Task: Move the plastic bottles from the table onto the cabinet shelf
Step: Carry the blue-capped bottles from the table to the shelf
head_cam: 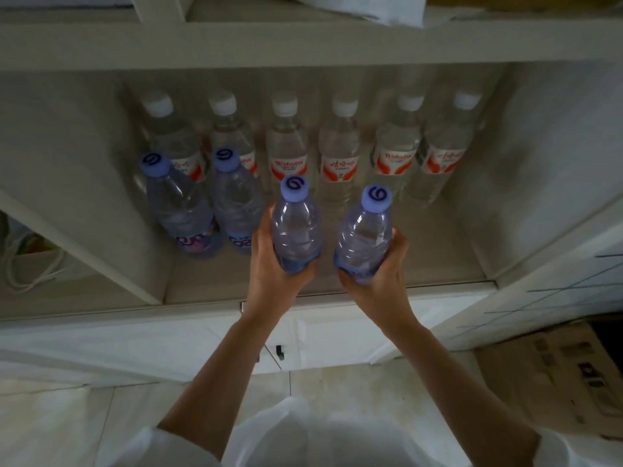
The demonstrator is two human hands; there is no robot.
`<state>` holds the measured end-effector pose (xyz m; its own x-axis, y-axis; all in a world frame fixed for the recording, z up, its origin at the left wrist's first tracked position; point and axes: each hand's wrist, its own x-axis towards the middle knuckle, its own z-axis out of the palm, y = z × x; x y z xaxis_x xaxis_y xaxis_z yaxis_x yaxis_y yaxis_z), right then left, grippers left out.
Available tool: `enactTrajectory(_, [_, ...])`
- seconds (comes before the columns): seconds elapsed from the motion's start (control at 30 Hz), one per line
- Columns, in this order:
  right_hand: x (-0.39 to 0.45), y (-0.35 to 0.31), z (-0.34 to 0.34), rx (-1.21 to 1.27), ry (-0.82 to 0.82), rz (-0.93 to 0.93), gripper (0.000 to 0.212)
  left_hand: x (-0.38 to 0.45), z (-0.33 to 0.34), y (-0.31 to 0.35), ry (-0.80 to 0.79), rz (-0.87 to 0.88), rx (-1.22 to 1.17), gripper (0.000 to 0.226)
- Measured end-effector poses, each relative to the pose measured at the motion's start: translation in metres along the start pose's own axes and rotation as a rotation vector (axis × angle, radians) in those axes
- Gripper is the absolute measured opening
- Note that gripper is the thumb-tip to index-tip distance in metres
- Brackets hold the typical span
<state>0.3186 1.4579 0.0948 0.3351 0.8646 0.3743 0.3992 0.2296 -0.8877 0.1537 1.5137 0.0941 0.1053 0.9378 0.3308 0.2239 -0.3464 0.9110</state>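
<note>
Standing two purple-capped bottles (183,214) at the near left of the cabinet shelf (421,264), in front of the white-capped row (340,146), you begin a second row. Your left hand (273,267) wraps its fingers low round a third bottle (296,227), your right hand (381,274) round a fourth (365,237), both upright over the shelf's near edge so they seem ready to stand beside that pair.

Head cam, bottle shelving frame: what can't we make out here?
- Table: out of the head view, so bottles left to move cannot be counted.
- Bottoms of the two held bottles: covered by left hand and right hand; contact with the shelf unclear.
- Back-row label print: too small and blurred.
- Purple-cap bottle labels: cut off by the bottles' curve.
- Upper shelf contents: cropped by the top edge.
</note>
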Motion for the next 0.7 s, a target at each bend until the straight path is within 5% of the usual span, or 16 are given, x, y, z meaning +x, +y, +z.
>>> enactTrajectory(0.23, [-0.004, 0.001, -0.022, 0.057, -0.148, 0.091, 0.080, -0.003, -0.011, 0.006, -0.106, -0.111, -0.013, 0.106])
enactTrajectory(0.43, [-0.002, 0.008, -0.020, -0.063, -0.133, 0.122, 0.075, -0.019, 0.015, 0.023, 0.162, -0.087, 0.382, 0.101])
enactTrajectory(0.7, [0.020, 0.017, -0.012, -0.114, -0.152, 0.092, 0.078, -0.010, 0.022, 0.018, 0.240, -0.084, 0.389, 0.091])
